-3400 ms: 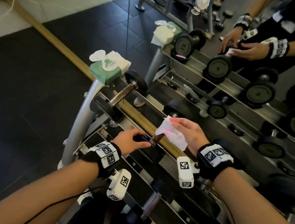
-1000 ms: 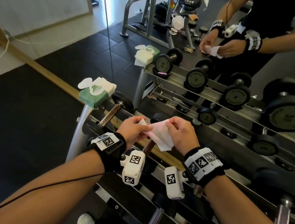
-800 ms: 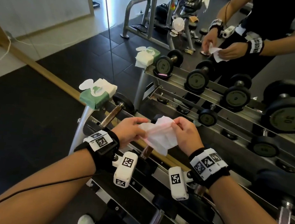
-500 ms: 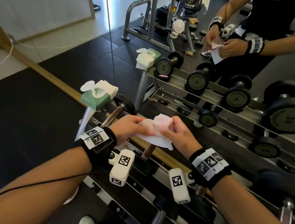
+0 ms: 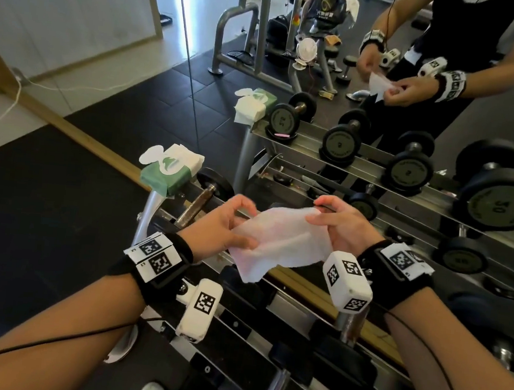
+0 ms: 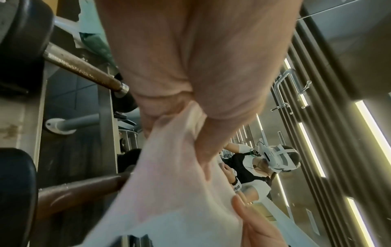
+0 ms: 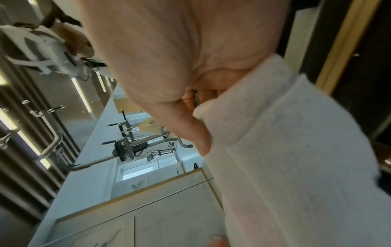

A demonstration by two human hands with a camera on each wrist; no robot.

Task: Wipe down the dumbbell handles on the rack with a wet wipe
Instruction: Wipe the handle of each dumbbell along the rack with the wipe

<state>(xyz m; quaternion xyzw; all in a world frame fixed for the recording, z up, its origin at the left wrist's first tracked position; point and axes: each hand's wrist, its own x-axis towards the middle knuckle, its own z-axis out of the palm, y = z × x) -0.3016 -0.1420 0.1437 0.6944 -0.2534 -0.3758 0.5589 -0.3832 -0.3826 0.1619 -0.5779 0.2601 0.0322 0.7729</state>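
A white wet wipe (image 5: 279, 243) with a faint pink stain is stretched between both hands above the dumbbell rack (image 5: 239, 311). My left hand (image 5: 225, 226) pinches its left edge; my right hand (image 5: 337, 223) pinches its right top corner. The wipe (image 6: 169, 192) fills the lower part of the left wrist view, held between thumb and fingers. In the right wrist view the wipe (image 7: 296, 150) hangs from the pinching fingers. A rusty dumbbell handle (image 5: 197, 205) lies on the rack just left of my left hand; it shows as a brown handle (image 6: 82, 68) too. Another handle (image 6: 80, 188) lies under the wipe.
A green pack of wet wipes (image 5: 170, 171) sits on the rack's left end. A mirror behind the rack reflects black dumbbells (image 5: 341, 143) and the person. Black rubber floor (image 5: 46, 207) lies to the left. A lower dumbbell handle (image 5: 348, 327) stands beneath my right wrist.
Both hands have pulled apart and spread the bunched wipe into a flat sheet. Earlier still, the right hand wiped a handle while the left held the dumbbell's end.
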